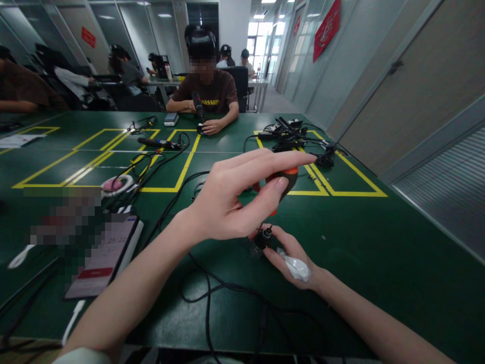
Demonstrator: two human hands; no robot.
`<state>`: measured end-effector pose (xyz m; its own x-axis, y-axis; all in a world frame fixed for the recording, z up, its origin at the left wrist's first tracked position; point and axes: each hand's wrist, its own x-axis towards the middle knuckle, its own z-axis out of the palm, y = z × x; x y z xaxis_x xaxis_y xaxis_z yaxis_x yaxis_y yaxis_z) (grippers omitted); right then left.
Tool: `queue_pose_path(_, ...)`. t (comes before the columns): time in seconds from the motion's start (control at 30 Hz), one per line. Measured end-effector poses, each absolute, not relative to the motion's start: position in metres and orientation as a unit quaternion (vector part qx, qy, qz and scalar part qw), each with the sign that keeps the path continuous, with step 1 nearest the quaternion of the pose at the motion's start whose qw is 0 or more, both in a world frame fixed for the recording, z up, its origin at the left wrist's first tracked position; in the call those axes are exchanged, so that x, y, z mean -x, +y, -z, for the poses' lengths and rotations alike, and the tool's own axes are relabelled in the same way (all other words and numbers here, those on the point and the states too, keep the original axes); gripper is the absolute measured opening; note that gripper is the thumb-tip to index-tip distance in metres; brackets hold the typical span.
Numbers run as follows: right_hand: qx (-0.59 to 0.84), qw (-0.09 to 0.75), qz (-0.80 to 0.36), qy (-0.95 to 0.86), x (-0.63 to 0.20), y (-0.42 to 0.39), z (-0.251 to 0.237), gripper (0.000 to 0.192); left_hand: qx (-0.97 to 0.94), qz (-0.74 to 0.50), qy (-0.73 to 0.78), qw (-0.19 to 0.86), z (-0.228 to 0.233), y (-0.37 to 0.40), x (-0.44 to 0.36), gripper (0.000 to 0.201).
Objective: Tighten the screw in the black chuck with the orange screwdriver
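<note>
My left hand (237, 194), closed, grips the orange-and-black handle of a screwdriver (288, 183) between thumb and fingers, with the index finger stretched along the top. The fingers cover much of the tool, and its tip is hidden. Just below, my right hand (290, 247) pinches a small black cylindrical part (262, 238) with a short pin standing up from it. A crumpled white piece (297, 267) lies against the base of the right thumb. The part is held close above the green table (341, 242), under the left hand.
Black cables (227, 288) loop under my hands. A phone (104, 258) lies at left near a roll of tape (116, 185). A heap of black devices and cords (286, 134) sits at back right. Across the table a person (206, 96) holds a black power tool (197, 105).
</note>
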<state>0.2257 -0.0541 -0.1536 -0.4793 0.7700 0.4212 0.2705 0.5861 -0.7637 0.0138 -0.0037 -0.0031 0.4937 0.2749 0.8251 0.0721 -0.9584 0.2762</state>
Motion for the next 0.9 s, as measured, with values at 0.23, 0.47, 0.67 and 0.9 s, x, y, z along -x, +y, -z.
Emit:
queue_pose_path(0.23,0.326,0.388,-0.324,-0.799,-0.2261,-0.0545,0.1524,0.04,-0.85,-0.513,0.095,0.076,0.0031,-0.0016,-0.0176,0.022)
queue_pose_path(0.47,0.326,0.393,-0.335,-0.792,-0.2271,-0.0538,0.1578,0.038,-0.848,-0.515,0.1,0.071,0.0025,-0.0011,-0.0174,0.019)
queue_pose_path(0.67,0.325,0.392,-0.335,-0.793,-0.2263,-0.0542,0.1562,0.038,-0.847,-0.517,0.103,0.068,0.0019,-0.0019,-0.0174,0.018)
queue_pose_path(0.9,0.323,0.392,-0.334,-0.794,-0.2265,-0.0539,0.1547,0.039,-0.845,-0.521,0.099,0.069,0.0018,-0.0021,-0.0169,0.018)
